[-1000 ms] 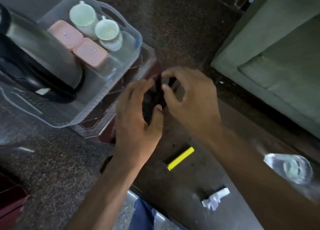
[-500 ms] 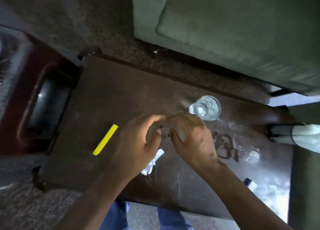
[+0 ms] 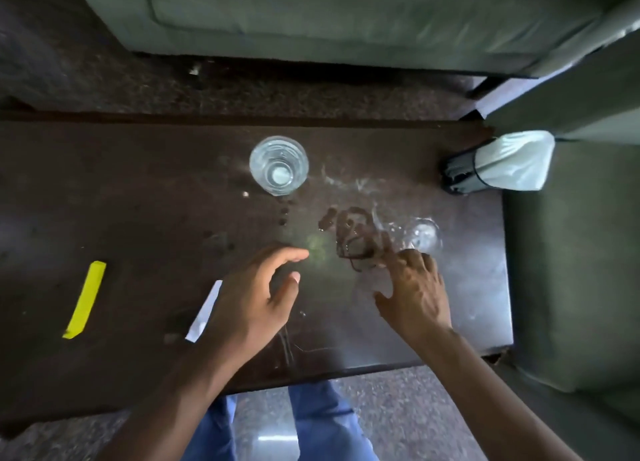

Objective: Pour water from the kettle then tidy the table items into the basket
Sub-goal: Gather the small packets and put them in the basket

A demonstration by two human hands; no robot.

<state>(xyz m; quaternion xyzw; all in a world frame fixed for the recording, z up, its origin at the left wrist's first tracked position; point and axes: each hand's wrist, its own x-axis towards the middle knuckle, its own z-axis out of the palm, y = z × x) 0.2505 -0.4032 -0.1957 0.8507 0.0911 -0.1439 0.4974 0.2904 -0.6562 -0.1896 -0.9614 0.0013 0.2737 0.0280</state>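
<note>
I count two glasses [image 3: 278, 165] on my table [image 3: 138, 190], one yellow strip [image 3: 85, 299]; both hands [image 3: 254, 297] spread, holding nothing.

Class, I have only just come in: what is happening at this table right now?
A person leans over a dark table with both hands open and holding nothing. The left hand hovers above a white scrap of paper; the right hand reaches toward a spill of water and a small clear object that is too blurred to name. A glass of water stands upright further back, and a yellow strip lies to the left. No basket or kettle is in view.
</note>
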